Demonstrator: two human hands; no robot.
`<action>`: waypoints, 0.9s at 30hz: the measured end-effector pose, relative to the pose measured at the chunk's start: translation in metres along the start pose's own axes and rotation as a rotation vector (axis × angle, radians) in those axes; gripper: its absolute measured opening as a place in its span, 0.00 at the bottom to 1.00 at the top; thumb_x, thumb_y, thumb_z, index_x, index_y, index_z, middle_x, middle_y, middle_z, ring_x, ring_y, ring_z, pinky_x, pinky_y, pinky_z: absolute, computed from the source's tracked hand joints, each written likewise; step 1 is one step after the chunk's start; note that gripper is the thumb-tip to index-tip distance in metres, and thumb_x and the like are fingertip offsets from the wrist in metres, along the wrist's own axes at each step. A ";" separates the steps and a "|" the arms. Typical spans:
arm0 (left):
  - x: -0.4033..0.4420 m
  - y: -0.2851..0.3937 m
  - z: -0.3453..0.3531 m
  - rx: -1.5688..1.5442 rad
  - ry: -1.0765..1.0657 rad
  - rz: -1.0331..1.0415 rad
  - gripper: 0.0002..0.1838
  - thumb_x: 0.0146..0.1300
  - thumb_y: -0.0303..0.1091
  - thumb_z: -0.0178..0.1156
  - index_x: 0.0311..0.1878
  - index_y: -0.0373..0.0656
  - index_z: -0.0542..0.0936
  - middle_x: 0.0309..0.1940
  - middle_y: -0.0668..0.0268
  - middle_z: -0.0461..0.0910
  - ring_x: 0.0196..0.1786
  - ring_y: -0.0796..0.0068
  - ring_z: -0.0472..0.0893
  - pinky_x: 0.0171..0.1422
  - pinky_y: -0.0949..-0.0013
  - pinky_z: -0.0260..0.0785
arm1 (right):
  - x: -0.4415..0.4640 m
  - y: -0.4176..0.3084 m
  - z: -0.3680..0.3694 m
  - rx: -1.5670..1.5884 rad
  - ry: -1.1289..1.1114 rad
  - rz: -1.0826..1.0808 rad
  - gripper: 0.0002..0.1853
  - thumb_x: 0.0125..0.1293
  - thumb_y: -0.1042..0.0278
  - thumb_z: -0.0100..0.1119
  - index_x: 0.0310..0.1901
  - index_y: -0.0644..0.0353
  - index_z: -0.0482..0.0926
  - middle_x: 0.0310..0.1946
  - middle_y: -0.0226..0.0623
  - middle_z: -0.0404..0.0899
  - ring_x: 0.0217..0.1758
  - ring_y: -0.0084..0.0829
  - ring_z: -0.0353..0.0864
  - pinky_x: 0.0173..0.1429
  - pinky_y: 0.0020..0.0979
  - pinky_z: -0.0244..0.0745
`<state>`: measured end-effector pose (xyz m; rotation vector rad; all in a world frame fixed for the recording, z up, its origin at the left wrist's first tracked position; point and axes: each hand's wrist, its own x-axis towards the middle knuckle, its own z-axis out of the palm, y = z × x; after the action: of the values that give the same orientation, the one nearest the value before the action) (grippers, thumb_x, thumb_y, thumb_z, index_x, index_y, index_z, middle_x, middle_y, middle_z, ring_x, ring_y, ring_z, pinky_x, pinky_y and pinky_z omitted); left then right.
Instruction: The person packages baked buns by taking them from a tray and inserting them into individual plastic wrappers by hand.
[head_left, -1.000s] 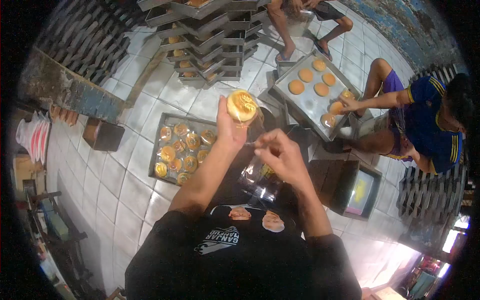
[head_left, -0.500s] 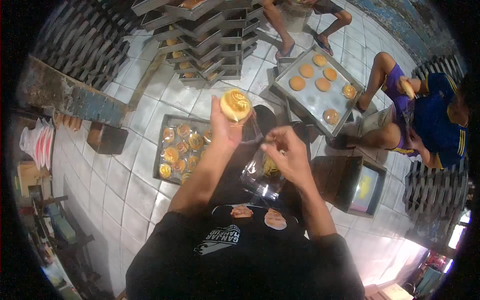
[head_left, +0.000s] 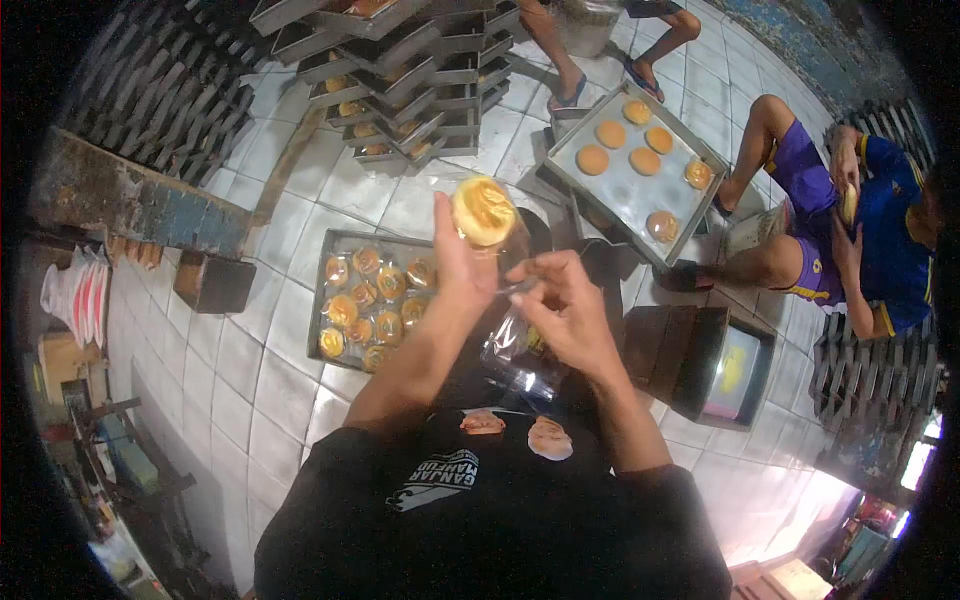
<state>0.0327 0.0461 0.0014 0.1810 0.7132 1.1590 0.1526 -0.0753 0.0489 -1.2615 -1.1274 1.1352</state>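
A round golden bun [head_left: 484, 212] in clear plastic rests on the palm and fingers of my left hand [head_left: 464, 262], which holds it from below. My right hand [head_left: 556, 303] is pinched at the gathered end of the same clear wrapper, just right of my left wrist. Clear plastic bags [head_left: 518, 352] lie on my lap below the right hand. To the left of my forearm, a metal tray [head_left: 322, 300] on the floor holds several wrapped buns [head_left: 341, 309].
Stacked metal trays [head_left: 430, 75] stand ahead. A larger tray [head_left: 612, 187] with several buns lies front right. A seated co-worker [head_left: 885, 220] at the right handles a bun; another person's legs [head_left: 665, 50] show beyond. Metal boxes [head_left: 213, 283] [head_left: 735, 370] flank me.
The co-worker has taken a bun from the larger tray and now holds it near the body. My right hand has moved slightly at the wrapper's end; the bun stays in my left hand.
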 end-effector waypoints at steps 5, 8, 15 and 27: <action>0.018 -0.015 -0.010 0.045 -0.009 0.059 0.35 0.82 0.61 0.39 0.67 0.38 0.75 0.59 0.56 0.82 0.61 0.60 0.82 0.68 0.53 0.75 | -0.004 0.004 -0.013 -0.266 -0.238 -0.056 0.10 0.69 0.79 0.64 0.43 0.63 0.71 0.38 0.36 0.84 0.35 0.22 0.82 0.39 0.28 0.79; 0.017 0.017 -0.018 0.076 0.019 0.048 0.35 0.83 0.61 0.36 0.70 0.38 0.73 0.62 0.54 0.81 0.64 0.60 0.80 0.72 0.52 0.72 | -0.026 0.003 -0.033 0.435 -0.600 0.344 0.14 0.65 0.79 0.70 0.45 0.62 0.73 0.43 0.41 0.83 0.43 0.34 0.85 0.46 0.34 0.82; -0.066 0.028 -0.010 0.371 -0.516 -0.119 0.27 0.84 0.47 0.44 0.74 0.39 0.69 0.71 0.56 0.75 0.71 0.62 0.76 0.78 0.55 0.67 | -0.004 -0.006 -0.007 -0.760 0.113 -0.587 0.14 0.58 0.74 0.76 0.45 0.60 0.84 0.46 0.41 0.83 0.46 0.44 0.84 0.50 0.38 0.82; 0.007 0.007 -0.017 0.770 -0.322 0.280 0.14 0.80 0.36 0.56 0.37 0.39 0.81 0.34 0.70 0.83 0.36 0.84 0.79 0.44 0.74 0.73 | 0.052 -0.001 -0.023 -0.486 0.193 -0.211 0.13 0.73 0.66 0.63 0.37 0.71 0.80 0.30 0.41 0.80 0.27 0.31 0.74 0.37 0.34 0.71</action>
<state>0.0189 0.0515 -0.0110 1.1185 0.8312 1.0308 0.1815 -0.0256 0.0493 -1.5380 -1.3993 0.5826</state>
